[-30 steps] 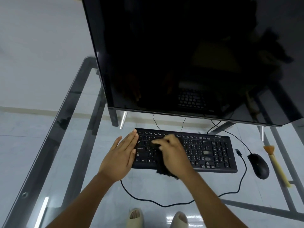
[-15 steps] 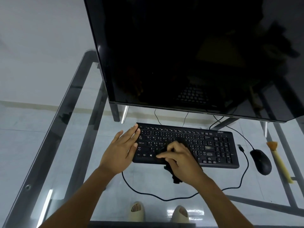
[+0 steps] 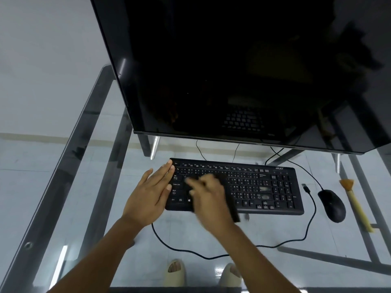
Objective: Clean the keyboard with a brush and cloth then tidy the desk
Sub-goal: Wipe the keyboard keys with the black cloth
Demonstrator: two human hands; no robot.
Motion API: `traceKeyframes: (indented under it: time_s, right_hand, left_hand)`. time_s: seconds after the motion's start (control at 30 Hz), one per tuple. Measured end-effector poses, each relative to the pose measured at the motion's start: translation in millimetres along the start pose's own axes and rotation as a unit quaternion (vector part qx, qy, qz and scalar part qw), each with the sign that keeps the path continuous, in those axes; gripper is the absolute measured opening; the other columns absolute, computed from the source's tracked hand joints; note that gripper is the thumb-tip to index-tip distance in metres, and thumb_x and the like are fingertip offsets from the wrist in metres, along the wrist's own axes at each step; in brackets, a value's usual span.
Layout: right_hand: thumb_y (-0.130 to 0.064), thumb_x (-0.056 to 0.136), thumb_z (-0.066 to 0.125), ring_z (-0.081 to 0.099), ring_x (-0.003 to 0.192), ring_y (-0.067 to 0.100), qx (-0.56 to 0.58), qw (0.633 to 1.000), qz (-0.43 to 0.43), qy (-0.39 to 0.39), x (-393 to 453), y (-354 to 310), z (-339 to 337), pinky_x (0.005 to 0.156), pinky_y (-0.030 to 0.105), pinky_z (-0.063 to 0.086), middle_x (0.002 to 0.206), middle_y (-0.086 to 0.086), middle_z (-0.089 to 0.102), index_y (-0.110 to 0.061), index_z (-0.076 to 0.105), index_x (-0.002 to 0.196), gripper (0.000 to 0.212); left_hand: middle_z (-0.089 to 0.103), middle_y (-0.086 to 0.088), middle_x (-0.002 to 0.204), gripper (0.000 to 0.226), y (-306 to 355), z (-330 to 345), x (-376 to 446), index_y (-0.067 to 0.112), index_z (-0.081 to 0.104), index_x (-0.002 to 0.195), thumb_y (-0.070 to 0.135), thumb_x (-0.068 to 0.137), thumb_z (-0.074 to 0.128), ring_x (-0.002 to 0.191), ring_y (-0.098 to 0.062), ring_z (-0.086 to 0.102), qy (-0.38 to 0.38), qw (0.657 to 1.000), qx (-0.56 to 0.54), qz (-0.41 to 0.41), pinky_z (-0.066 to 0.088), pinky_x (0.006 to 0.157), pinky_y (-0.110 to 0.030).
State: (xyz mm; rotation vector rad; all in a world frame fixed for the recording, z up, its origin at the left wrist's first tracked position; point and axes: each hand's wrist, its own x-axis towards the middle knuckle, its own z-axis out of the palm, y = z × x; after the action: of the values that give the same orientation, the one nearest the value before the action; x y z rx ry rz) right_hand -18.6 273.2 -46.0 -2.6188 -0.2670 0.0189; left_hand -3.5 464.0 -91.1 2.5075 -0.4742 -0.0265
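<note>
A black keyboard (image 3: 264, 187) lies on the glass desk (image 3: 63, 187) under the monitor. My left hand (image 3: 150, 193) rests flat with straight fingers on the keyboard's left end. My right hand (image 3: 209, 199) is motion-blurred over the left-middle keys and presses a black cloth (image 3: 231, 206) onto them; part of the cloth hangs past the keyboard's front edge. A brush (image 3: 355, 205) with orange bristles and a pale yellow handle lies on the desk at the far right, untouched.
A large dark monitor (image 3: 232, 70) stands behind the keyboard. A black mouse (image 3: 332, 206) sits between keyboard and brush. An unplugged USB cable (image 3: 304, 235) loops along the desk's front. My feet in pale slides (image 3: 175, 273) show through the glass.
My right hand with the cloth swept from the keyboard's front edge back up and left over the keys. My left hand stayed on the left end. The camera shifted slightly.
</note>
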Motion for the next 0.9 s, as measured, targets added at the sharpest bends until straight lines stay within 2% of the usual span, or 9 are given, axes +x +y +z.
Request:
traceKeyframes:
  time_s: [0.1, 0.2, 0.27, 0.43, 0.57, 0.67, 0.73, 0.83, 0.9]
  right_hand:
    - [-0.005, 0.086, 0.063, 0.052, 0.084, 0.020, -0.024, 0.989, -0.133, -0.068, 12.0, -4.3, 3.1, 0.071, 0.036, 0.050, 0.097, 0.001, 0.053, -0.026, 0.064, 0.120, 0.040]
    - [-0.006, 0.090, 0.061, 0.057, 0.082, 0.023, -0.002, 0.996, 0.050, 0.073, 41.7, 28.0, -8.9, 0.075, 0.039, 0.056, 0.099, 0.010, 0.057, -0.017, 0.064, 0.124, 0.036]
    - [-0.008, 0.091, 0.056, 0.055, 0.090, 0.028, -0.022, 0.983, 0.154, 0.100, 51.2, 27.9, -8.9, 0.082, 0.043, 0.054, 0.105, 0.013, 0.055, -0.016, 0.063, 0.125, 0.035]
    - [-0.018, 0.095, 0.050, 0.049, 0.098, 0.024, -0.007, 1.000, -0.016, -0.008, 23.1, -15.4, 9.3, 0.081, 0.033, 0.044, 0.107, 0.004, 0.051, -0.021, 0.053, 0.130, 0.036]
    - [-0.023, 0.097, 0.044, 0.050, 0.105, 0.022, -0.040, 0.996, 0.068, 0.037, 6.3, 45.7, -8.8, 0.087, 0.028, 0.043, 0.115, 0.002, 0.052, -0.031, 0.058, 0.126, 0.033]
    - [-0.046, 0.094, 0.048, 0.056, 0.089, 0.023, -0.054, 0.996, 0.055, 0.035, -12.0, 38.5, -16.7, 0.078, 0.035, 0.047, 0.098, 0.001, 0.060, -0.031, 0.062, 0.094, 0.020]
    - [-0.044, 0.094, 0.045, 0.053, 0.084, 0.019, -0.032, 0.999, 0.012, 0.026, -21.6, 29.0, -16.5, 0.075, 0.034, 0.042, 0.088, -0.001, 0.059, -0.026, 0.055, 0.078, 0.026]
    - [-0.026, 0.093, 0.035, 0.042, 0.092, 0.016, -0.028, 0.998, 0.044, 0.028, -36.2, 62.1, -26.2, 0.080, 0.024, 0.031, 0.106, 0.002, 0.053, -0.029, 0.060, 0.114, 0.032]
    - [-0.009, 0.090, 0.047, 0.044, 0.096, 0.023, -0.025, 0.994, 0.098, 0.028, -51.5, 85.6, -30.1, 0.082, 0.032, 0.039, 0.109, 0.009, 0.051, -0.031, 0.054, 0.127, 0.044]
  left_hand:
    - [0.019, 0.011, 0.159, 0.050, 0.9, -3.1, -1.0, 0.018, 0.028, 0.150, 0.035, 0.103, 0.022, 0.144, -0.002, 0.020, 0.001, 1.000, -0.020, 0.005, 0.015, 0.119, -0.037]
    - [0.016, 0.012, 0.159, 0.053, 1.5, -3.4, -0.7, 0.019, 0.026, 0.150, 0.040, 0.102, 0.020, 0.144, -0.002, 0.017, 0.000, 1.000, -0.006, 0.004, 0.012, 0.119, -0.035]
    - [0.017, 0.011, 0.159, 0.053, 2.6, -1.8, -0.2, 0.019, 0.026, 0.150, 0.041, 0.102, 0.019, 0.144, -0.002, 0.018, 0.006, 1.000, 0.008, 0.002, 0.012, 0.119, -0.034]
    - [0.025, 0.007, 0.157, 0.051, 4.9, 0.3, 0.0, 0.018, 0.033, 0.148, 0.038, 0.103, 0.019, 0.143, -0.007, 0.026, 0.022, 1.000, 0.015, -0.005, 0.018, 0.118, -0.037]
    - [0.040, 0.000, 0.149, 0.052, 23.8, -0.9, 7.3, 0.011, 0.047, 0.140, 0.036, 0.102, 0.022, 0.142, -0.021, 0.029, 0.075, 0.994, 0.072, -0.044, 0.017, 0.118, -0.047]
    - [0.045, -0.007, 0.146, 0.048, 62.2, 9.7, 29.7, 0.006, 0.049, 0.137, 0.030, 0.099, 0.031, 0.142, -0.022, 0.030, 0.096, 0.992, 0.069, -0.039, 0.017, 0.118, -0.048]
    - [0.042, -0.006, 0.148, 0.049, 88.4, 23.1, 49.0, 0.007, 0.046, 0.140, 0.029, 0.100, 0.027, 0.142, -0.020, 0.029, 0.067, 0.996, 0.054, -0.004, 0.017, 0.118, -0.046]
    - [0.037, -0.002, 0.151, 0.053, 109.0, 38.1, 73.6, 0.011, 0.040, 0.144, 0.034, 0.100, 0.022, 0.144, -0.015, 0.023, 0.019, 0.999, 0.040, 0.021, 0.015, 0.119, -0.043]
    - [0.033, 0.000, 0.154, 0.056, 117.9, 47.6, 84.6, 0.014, 0.037, 0.146, 0.039, 0.099, 0.018, 0.145, -0.013, 0.018, -0.012, 0.998, 0.048, 0.043, 0.012, 0.120, -0.043]
